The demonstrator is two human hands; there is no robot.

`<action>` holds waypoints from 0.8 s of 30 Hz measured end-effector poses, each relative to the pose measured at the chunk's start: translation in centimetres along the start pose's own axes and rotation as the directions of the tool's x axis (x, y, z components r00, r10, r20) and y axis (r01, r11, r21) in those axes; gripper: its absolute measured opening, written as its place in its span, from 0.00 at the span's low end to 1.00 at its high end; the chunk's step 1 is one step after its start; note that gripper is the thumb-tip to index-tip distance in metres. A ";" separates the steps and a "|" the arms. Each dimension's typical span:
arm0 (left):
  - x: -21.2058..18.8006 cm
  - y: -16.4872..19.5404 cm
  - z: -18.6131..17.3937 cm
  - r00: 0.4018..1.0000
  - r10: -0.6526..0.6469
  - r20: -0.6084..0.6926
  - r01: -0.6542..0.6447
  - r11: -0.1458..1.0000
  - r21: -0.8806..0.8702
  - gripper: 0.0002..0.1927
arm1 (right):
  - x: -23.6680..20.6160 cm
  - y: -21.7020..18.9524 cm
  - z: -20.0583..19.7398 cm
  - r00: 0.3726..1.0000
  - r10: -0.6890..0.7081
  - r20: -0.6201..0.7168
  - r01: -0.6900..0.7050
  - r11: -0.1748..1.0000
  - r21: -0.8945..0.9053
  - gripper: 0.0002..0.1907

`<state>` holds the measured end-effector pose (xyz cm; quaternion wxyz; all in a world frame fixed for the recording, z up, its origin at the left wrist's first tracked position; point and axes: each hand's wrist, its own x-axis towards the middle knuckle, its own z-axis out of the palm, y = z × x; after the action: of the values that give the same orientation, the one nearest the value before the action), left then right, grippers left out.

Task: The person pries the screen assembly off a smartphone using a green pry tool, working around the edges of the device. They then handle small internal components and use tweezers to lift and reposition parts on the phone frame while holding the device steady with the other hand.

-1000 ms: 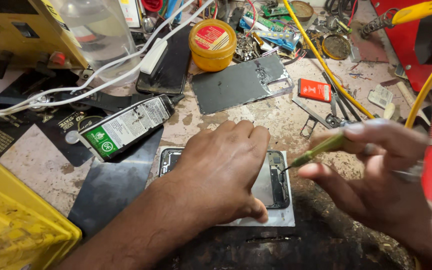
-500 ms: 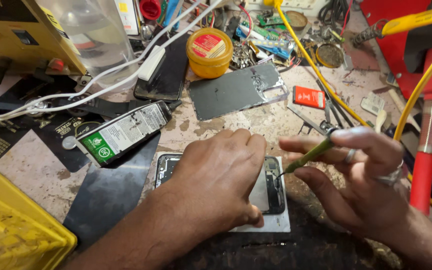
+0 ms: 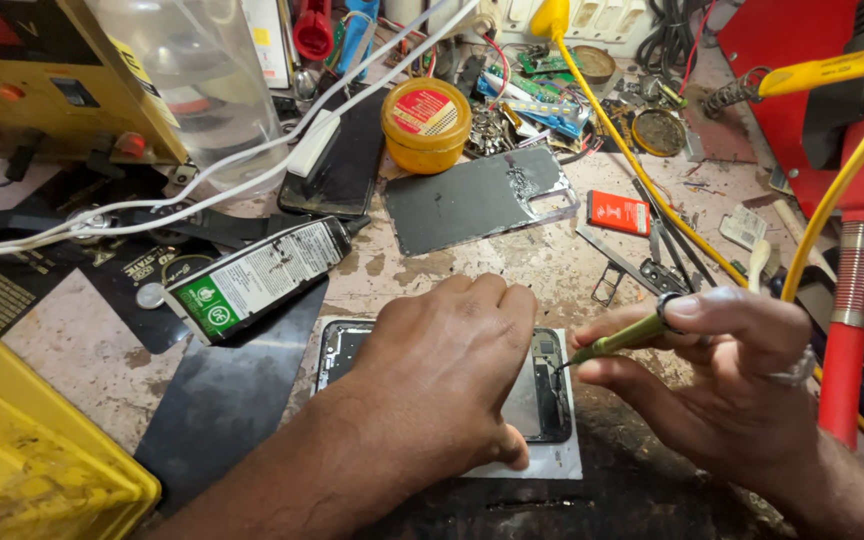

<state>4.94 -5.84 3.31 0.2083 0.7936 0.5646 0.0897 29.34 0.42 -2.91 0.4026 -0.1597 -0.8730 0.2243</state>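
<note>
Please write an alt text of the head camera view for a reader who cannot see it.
The left hand presses down on an opened phone while the right hand holds a green screwdriver to it. Around them lie a glue tube, a yellow tin and cables.

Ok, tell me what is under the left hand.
The left hand presses on an opened phone lying on a pale sheet. Only the phone's two ends show, with dark inner parts at the right; its middle is hidden by the hand.

Left hand [image 3: 442,375] is covering most of the opened black phone [image 3: 544,395]. Green-handled screwdriver [image 3: 617,341] tip is too small to resolve. Frame edge is cropping the yellow plastic bin [image 3: 22,450].
</note>
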 end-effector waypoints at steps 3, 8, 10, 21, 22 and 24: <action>0.0 0.0 -0.1 1.000 -0.007 0.004 0.007 1.000 -0.009 0.45 | -0.2 -0.2 -0.1 0.994 0.062 0.094 -0.071 0.993 0.098 0.35; 0.0 -0.1 0.0 1.000 0.012 -0.002 -0.012 1.000 -0.020 0.43 | -0.1 -0.3 0.1 1.000 0.014 0.020 -0.015 0.998 0.065 0.38; -0.1 -0.3 0.1 0.999 0.027 -0.028 -0.028 0.999 -0.017 0.43 | 0.2 -0.5 0.2 0.999 -0.041 0.006 0.041 0.999 -0.012 0.40; 0.2 -0.6 0.3 0.998 0.006 -0.059 -0.007 1.000 -0.022 0.41 | 1.5 -1.9 -1.1 0.995 0.103 0.014 -0.104 0.981 0.166 0.36; 0.2 -0.6 0.4 0.998 0.005 -0.056 -0.006 1.000 -0.022 0.41 | 1.5 -1.8 -1.1 0.993 0.114 0.016 -0.115 0.981 0.155 0.35; 0.2 -0.5 0.5 0.999 0.001 -0.052 -0.003 1.000 -0.024 0.42 | 1.6 -1.7 -1.0 0.991 0.132 0.021 -0.133 0.982 0.131 0.35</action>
<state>4.75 -5.60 2.65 0.2028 0.7890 0.5679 0.1172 28.93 -0.01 -0.44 0.3911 -0.1889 -0.8461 0.3090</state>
